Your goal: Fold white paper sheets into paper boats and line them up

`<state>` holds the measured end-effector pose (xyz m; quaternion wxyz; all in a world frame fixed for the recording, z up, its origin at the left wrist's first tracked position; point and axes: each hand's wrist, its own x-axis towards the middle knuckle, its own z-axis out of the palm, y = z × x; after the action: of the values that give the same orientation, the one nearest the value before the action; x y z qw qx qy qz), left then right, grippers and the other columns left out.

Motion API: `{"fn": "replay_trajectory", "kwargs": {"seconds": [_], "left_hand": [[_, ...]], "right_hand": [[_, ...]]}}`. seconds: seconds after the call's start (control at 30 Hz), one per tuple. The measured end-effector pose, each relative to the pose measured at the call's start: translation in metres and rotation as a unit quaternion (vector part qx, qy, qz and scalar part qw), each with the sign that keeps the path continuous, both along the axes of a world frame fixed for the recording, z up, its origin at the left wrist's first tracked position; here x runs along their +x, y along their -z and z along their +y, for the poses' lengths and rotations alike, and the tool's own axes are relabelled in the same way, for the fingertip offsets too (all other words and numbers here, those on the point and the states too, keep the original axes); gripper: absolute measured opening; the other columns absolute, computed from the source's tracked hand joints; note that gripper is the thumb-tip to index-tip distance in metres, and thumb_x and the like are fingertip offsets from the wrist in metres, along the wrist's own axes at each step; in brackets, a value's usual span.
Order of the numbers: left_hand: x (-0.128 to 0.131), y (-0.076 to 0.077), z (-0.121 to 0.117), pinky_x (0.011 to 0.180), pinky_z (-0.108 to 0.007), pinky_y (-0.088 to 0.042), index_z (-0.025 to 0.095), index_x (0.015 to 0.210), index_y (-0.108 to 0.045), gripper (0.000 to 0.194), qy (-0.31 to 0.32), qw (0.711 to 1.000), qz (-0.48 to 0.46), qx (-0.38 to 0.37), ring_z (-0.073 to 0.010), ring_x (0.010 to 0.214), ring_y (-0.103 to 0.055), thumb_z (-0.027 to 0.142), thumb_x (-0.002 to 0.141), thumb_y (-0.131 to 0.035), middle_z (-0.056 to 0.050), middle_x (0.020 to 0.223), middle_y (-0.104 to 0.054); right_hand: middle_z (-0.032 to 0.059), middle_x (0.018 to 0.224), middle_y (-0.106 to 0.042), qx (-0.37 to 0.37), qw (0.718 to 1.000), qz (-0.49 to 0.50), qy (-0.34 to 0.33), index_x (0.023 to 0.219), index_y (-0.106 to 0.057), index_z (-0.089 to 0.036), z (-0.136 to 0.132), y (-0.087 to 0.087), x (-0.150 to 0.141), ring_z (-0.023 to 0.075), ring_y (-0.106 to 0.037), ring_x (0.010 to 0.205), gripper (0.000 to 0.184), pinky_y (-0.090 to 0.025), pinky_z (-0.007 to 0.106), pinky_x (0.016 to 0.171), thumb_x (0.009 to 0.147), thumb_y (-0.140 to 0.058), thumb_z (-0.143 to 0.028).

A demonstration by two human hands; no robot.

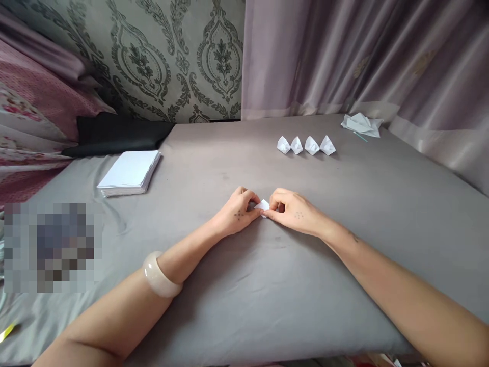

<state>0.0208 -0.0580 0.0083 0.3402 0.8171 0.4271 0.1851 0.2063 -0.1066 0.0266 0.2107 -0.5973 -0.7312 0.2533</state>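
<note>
Between my two hands is a small folded piece of white paper (263, 205), low over the grey cloth near the middle of the view. My left hand (241, 210) pinches its left side between thumb and fingers. On the right side, my right hand (292, 210) is closed on it too, thumb pointing inward and fingers curled. The thumbs nearly meet at the lower edge of the paper, and the fingertips cover part of its folds. Farther back stand several small folded paper boats (311, 146) in a row.
A thick stack of white paper (130, 171) lies at the left, in front of a black cloth (118, 133). Loose white paper pieces (361, 125) lie at the back right beside the curtain (324, 56). The grey cloth (214, 316) spreads under everything.
</note>
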Motion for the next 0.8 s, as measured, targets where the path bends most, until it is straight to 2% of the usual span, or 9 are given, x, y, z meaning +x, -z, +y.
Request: {"fn": "replay_trajectory", "kwargs": {"seconds": [0.07,0.13,0.2,0.3,0.37,0.47,0.53,0.67,0.8], "left_hand": [[0.000,0.000,0.000,0.075,-0.030,-0.049,0.018,0.096,-0.062,0.020,0.002,1.000,0.005,-0.015,-0.0159,0.085,-0.054,0.033,0.082,-0.062,-0.008,0.105,-0.052],[0.000,-0.001,-0.002,0.077,-0.030,-0.049,0.018,0.094,-0.062,0.019,0.008,1.000,-0.004,-0.018,-0.0165,0.088,-0.054,0.032,0.081,-0.064,-0.008,0.104,-0.054],[0.000,-0.003,-0.004,0.073,-0.028,-0.047,0.018,0.091,-0.061,0.015,0.023,0.999,-0.018,-0.016,-0.0155,0.083,-0.053,0.031,0.082,-0.063,-0.005,0.096,-0.057],[-0.001,-0.005,-0.008,0.062,-0.025,-0.044,0.019,0.092,-0.058,0.014,0.039,0.998,-0.040,-0.019,-0.0123,0.068,-0.051,0.032,0.087,-0.058,0.000,0.080,-0.058],[-0.002,-0.006,-0.009,0.061,-0.025,-0.044,0.020,0.093,-0.059,0.013,0.040,0.998,-0.051,0.025,-0.0126,0.068,-0.051,0.032,0.089,-0.055,0.000,0.079,-0.060],[-0.003,-0.006,-0.007,0.075,-0.030,-0.045,0.021,0.089,-0.061,0.014,0.050,0.978,-0.042,0.196,-0.0161,0.082,-0.053,0.026,0.093,-0.048,-0.004,0.090,-0.062],[-0.003,-0.004,-0.004,0.078,-0.032,-0.044,0.019,0.087,-0.061,0.022,0.071,0.953,-0.003,0.294,-0.0174,0.083,-0.052,0.021,0.096,-0.041,-0.008,0.094,-0.063],[-0.003,-0.001,-0.001,0.074,-0.033,-0.043,0.016,0.083,-0.060,0.032,0.135,0.926,0.099,0.339,-0.0187,0.078,-0.050,0.019,0.098,-0.032,-0.010,0.090,-0.062],[-0.005,0.001,-0.004,0.075,-0.033,-0.046,0.015,0.088,-0.062,0.033,0.149,0.937,0.106,0.299,-0.0190,0.081,-0.053,0.020,0.099,-0.031,-0.010,0.090,-0.062]], "right_hand": [[0.0001,0.090,-0.060,-0.014,0.999,0.032,0.034,0.080,-0.063,-0.022,0.003,0.003,0.001,0.0111,-0.052,0.067,0.022,-0.041,0.026,0.064,0.078,-0.066,-0.043],[0.0010,0.094,-0.061,-0.026,0.996,0.055,0.060,0.101,-0.062,-0.023,0.001,0.006,0.002,0.0119,-0.053,0.069,0.032,-0.043,0.028,0.067,0.076,-0.068,-0.042],[0.0003,0.091,-0.063,-0.050,0.994,0.079,0.054,0.112,-0.059,-0.024,-0.002,0.007,0.003,0.0114,-0.052,0.066,0.039,-0.043,0.028,0.066,0.077,-0.067,-0.041],[-0.0018,0.080,-0.063,-0.050,0.993,0.102,0.021,0.095,-0.065,-0.024,-0.006,0.007,0.004,0.0106,-0.050,0.060,0.022,-0.040,0.025,0.058,0.081,-0.063,-0.042],[-0.0009,0.083,-0.063,0.021,0.995,0.094,0.006,0.086,-0.066,-0.024,-0.008,0.007,0.005,0.0108,-0.051,0.062,0.016,-0.040,0.025,0.059,0.087,-0.058,-0.038],[0.0030,0.094,-0.065,0.164,0.986,0.008,-0.007,0.090,-0.066,-0.024,-0.009,0.008,0.002,0.0131,-0.055,0.072,0.023,-0.040,0.027,0.067,0.094,-0.044,-0.023],[0.0057,0.094,-0.065,0.212,0.974,-0.082,-0.021,0.091,-0.067,-0.023,-0.008,0.010,-0.002,0.0154,-0.056,0.076,0.031,-0.038,0.029,0.070,0.096,-0.036,-0.017],[0.0080,0.087,-0.063,0.196,0.962,-0.184,-0.043,0.085,-0.067,-0.020,-0.007,0.013,-0.008,0.0167,-0.055,0.074,0.036,-0.036,0.031,0.066,0.097,-0.034,-0.015],[0.0041,0.097,-0.062,0.125,0.985,-0.114,-0.030,0.097,-0.067,-0.022,-0.011,0.015,-0.005,0.0137,-0.056,0.071,0.023,-0.038,0.028,0.062,0.096,-0.044,-0.025]]}}
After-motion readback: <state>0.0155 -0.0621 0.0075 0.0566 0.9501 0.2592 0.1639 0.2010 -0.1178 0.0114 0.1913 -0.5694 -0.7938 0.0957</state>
